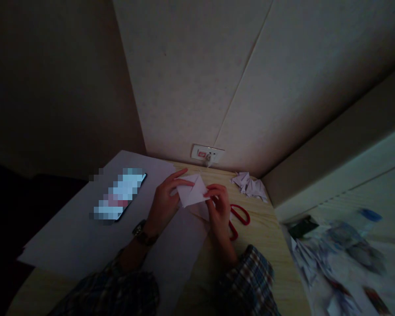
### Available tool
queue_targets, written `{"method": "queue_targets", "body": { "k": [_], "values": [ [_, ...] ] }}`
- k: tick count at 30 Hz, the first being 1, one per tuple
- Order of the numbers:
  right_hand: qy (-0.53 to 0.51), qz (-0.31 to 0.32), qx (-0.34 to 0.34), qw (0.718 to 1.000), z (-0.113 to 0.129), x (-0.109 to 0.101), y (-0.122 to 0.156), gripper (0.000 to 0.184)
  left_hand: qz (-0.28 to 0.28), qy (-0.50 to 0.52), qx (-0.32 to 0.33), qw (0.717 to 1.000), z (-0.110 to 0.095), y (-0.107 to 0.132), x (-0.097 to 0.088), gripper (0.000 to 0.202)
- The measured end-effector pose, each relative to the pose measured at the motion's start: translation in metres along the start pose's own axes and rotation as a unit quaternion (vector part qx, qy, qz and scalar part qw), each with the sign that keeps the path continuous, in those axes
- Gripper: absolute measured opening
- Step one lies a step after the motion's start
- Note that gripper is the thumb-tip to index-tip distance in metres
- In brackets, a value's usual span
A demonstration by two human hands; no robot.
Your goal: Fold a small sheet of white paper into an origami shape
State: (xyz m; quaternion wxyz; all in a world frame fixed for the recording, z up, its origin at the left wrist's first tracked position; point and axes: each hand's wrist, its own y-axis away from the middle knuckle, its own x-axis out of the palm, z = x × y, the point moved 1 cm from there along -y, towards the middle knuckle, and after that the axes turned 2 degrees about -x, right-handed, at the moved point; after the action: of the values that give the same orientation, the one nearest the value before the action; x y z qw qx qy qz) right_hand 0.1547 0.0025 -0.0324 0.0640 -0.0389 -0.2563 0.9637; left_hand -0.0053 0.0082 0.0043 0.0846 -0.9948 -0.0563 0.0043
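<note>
Between my two hands is a small folded piece of white paper (191,195), held a little above the table with creases across its face. My left hand (167,195) has it at the left edge, with one finger lying on the paper and another stretched out above it. My right hand (219,210) pinches its right corner between thumb and fingers. Red-handled scissors (241,215) lie just right of my right hand, their blades hidden. Large white sheets (164,259) spread under my left arm.
A lit phone (123,195), its screen blurred out, lies on the sheets. Folded paper pieces (250,185) sit at the wooden table's (266,245) back right. A wall socket (207,153) holds a plug. Plastic bags and papers (345,259) lie beyond the right edge.
</note>
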Motion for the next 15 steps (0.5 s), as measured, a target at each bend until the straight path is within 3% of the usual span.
{"method": "queue_targets", "body": {
  "k": [3, 8, 15],
  "values": [
    [0.005, 0.001, 0.011, 1.0, -0.0014, -0.0004, 0.0004, 0.007, 0.0, 0.033, -0.009, 0.999, -0.0015, -0.0004, 0.0011, 0.015],
    [0.002, -0.002, 0.016, 1.0, -0.0017, -0.0007, 0.0002, 0.008, -0.004, 0.089, -0.088, 0.992, -0.0007, -0.0029, 0.0006, 0.023],
    [0.0, -0.014, 0.019, 1.0, -0.0037, -0.0017, 0.0004, 0.01, -0.015, 0.101, -0.094, 0.99, -0.0042, -0.0018, 0.0016, 0.018]
  ]
}}
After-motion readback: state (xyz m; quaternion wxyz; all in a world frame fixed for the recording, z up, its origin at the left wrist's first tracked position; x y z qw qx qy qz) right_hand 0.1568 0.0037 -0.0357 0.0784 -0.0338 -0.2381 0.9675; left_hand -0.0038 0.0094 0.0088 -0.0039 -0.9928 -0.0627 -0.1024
